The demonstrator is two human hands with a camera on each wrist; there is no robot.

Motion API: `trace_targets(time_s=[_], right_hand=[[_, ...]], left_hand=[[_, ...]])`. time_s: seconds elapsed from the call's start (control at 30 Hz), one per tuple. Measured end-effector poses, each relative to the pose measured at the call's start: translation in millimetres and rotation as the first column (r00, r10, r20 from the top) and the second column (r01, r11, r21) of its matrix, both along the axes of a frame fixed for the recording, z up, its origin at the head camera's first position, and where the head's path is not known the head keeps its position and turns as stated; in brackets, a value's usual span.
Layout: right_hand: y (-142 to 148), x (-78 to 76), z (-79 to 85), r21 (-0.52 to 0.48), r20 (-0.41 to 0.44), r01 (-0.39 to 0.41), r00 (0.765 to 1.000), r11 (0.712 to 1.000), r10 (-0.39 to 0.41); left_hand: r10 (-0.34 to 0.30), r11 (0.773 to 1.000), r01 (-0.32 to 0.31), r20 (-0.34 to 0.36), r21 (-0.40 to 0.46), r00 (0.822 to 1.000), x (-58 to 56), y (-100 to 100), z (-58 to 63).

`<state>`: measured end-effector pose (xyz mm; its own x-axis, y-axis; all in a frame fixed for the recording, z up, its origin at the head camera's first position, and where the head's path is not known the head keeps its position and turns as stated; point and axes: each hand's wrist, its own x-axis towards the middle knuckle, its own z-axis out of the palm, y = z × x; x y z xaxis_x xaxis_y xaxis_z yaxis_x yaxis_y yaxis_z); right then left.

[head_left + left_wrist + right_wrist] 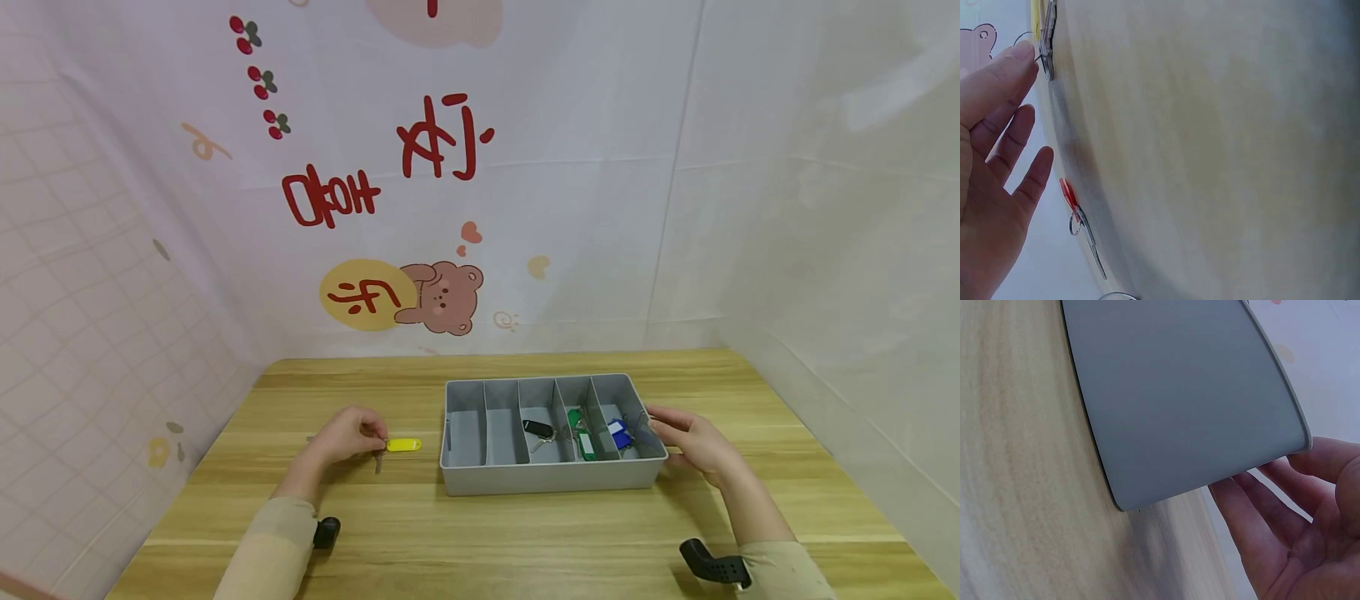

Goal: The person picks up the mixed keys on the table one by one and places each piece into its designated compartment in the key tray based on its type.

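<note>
At the left of the head view my left hand [351, 433] pinches the ring of a key [378, 462] with a yellow tag [403, 445]. The tag points right, toward the grey divided box [547, 479]. In the left wrist view, thumb and forefinger meet at the ring, and the other fingers are spread. My right hand [693, 442] touches the box's right end, its fingers against the outer wall near the rim. Inside the box lie a black-tagged key [537, 429], green-tagged keys [585, 446] and blue-tagged keys [619, 435] in separate compartments.
A red-tagged key [1069, 194] lies on the table behind the left hand, with part of another ring [1119, 295] at the frame's lower edge. The two left compartments [467, 425] hold no keys. Printed cloth [562, 208] hangs behind the wooden table [480, 542].
</note>
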<state>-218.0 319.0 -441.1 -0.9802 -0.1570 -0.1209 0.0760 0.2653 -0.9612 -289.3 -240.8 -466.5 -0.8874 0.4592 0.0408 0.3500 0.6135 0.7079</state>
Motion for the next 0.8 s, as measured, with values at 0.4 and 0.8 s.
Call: trace_targets(time_s=[0.4,0.8], right_hand=[[0.1,-0.8,0.0,-0.005,-0.006,-0.01,1.0,1.0,0.01],[0.7,-0.3,-0.4,0.01,-0.005,0.0,1.0,1.0,0.0]], left_hand=[[0.072,0.997,-0.072,-0.033,0.006,0.997,-0.4,-3.3,7.5],[0.155,0.987,-0.154,-0.041,0.036,0.987,1.5,0.9,23.0]])
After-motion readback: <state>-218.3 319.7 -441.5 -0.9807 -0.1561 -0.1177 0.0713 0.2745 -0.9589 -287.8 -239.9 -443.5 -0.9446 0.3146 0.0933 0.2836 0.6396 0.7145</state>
